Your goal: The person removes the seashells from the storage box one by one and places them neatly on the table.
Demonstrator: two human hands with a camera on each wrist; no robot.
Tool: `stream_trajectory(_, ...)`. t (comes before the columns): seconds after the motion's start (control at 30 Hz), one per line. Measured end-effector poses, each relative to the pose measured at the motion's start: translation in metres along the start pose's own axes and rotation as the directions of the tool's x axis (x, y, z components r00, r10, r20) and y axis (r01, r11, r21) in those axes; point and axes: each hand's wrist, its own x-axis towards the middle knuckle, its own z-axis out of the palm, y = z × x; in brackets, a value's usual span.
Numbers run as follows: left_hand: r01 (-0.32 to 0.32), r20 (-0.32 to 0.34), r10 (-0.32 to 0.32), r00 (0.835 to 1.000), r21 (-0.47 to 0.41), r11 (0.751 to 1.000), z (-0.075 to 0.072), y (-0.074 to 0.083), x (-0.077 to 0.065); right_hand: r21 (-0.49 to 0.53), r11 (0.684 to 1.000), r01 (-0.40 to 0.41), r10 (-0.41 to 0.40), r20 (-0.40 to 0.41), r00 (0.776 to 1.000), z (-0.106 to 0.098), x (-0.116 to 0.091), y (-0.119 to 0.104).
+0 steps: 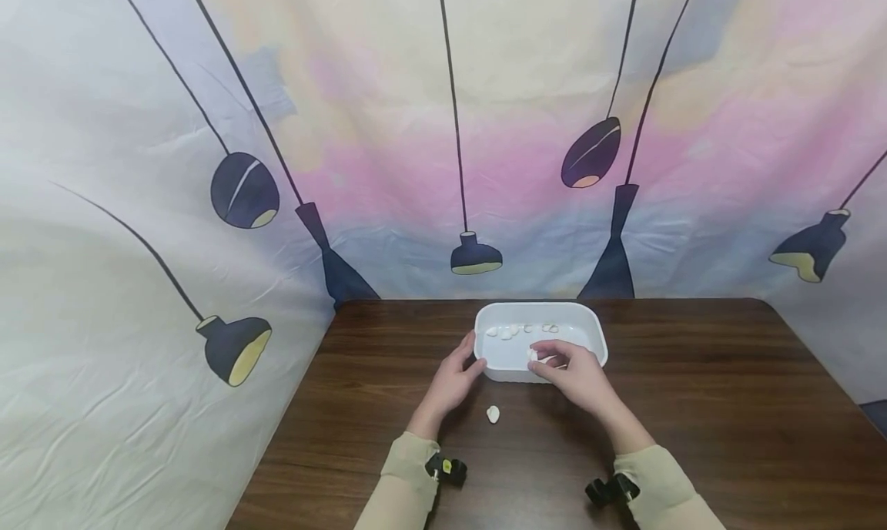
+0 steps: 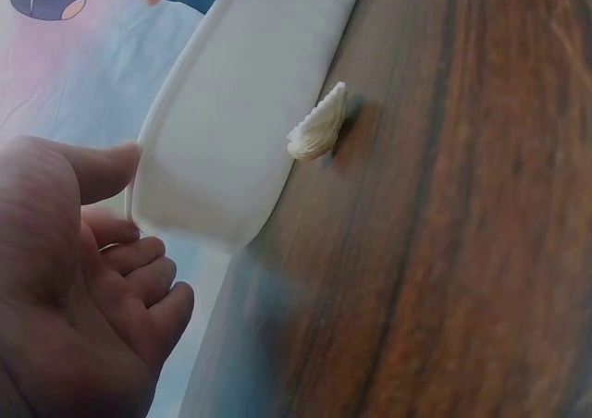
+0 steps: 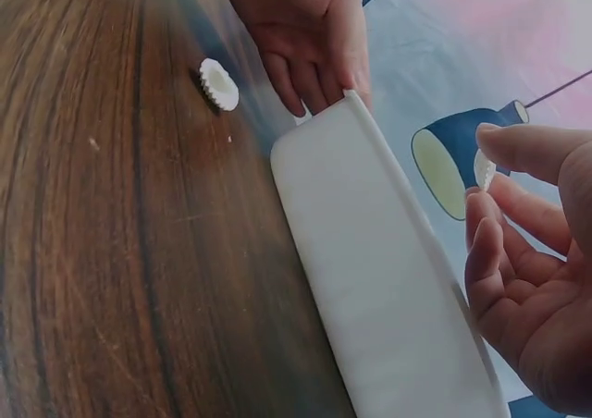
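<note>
A white plastic tray (image 1: 499,375) stands on the table, with several small pale seashells (image 1: 507,333) lying toward its back wall. My left hand (image 1: 453,377) grips the tray's left end; the left wrist view shows thumb and forefinger pinching the rim. Over the tray's front right part, my right hand (image 1: 574,370) pinches a small white seashell (image 3: 483,170) between thumb and fingertips. One more ridged white seashell (image 1: 493,414) lies on the wood in front of the tray, between my forearms.
The brown wood-grain table (image 1: 721,407) reaches back to a hanging cloth (image 1: 388,129) printed with dark lamps. The tray sits close to the table's back edge. Black wrist cameras (image 1: 449,469) are strapped over both sleeves.
</note>
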Motion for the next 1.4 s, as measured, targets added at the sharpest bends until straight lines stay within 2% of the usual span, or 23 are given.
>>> stream_trajectory(0.33,-0.017,0.000,0.017,1.000,-0.010,1.000,-0.001,-0.002,0.000,0.104,0.993,0.057,-0.067,0.094,0.993,0.001,-0.007,-0.007)
stream_trajectory(0.6,-0.030,-0.007,0.030,1.000,-0.003,1.000,0.000,-0.004,0.002,0.095,0.992,0.084,-0.101,0.192,0.976,0.006,-0.011,-0.009)
stream_trajectory(0.83,-0.043,-0.011,0.043,0.999,-0.002,0.999,0.001,-0.007,0.003,0.037,0.997,0.070,-0.077,0.233,0.969,0.009,-0.012,-0.009)
stream_trajectory(1.0,-0.045,-0.004,0.045,0.999,-0.008,0.999,0.001,-0.007,0.002,0.003,0.998,0.063,-0.062,0.291,0.955,0.013,-0.015,-0.004)
stream_trajectory(1.23,-0.026,-0.005,0.026,1.000,-0.011,1.000,0.001,-0.007,0.002,0.045,0.999,0.012,-0.028,0.376,0.926,0.025,-0.019,0.004)
stream_trajectory(1.4,-0.030,-0.007,0.030,1.000,-0.013,0.999,0.001,-0.008,0.002,0.007,1.000,0.016,-0.017,0.373,0.928,0.032,-0.018,0.010)
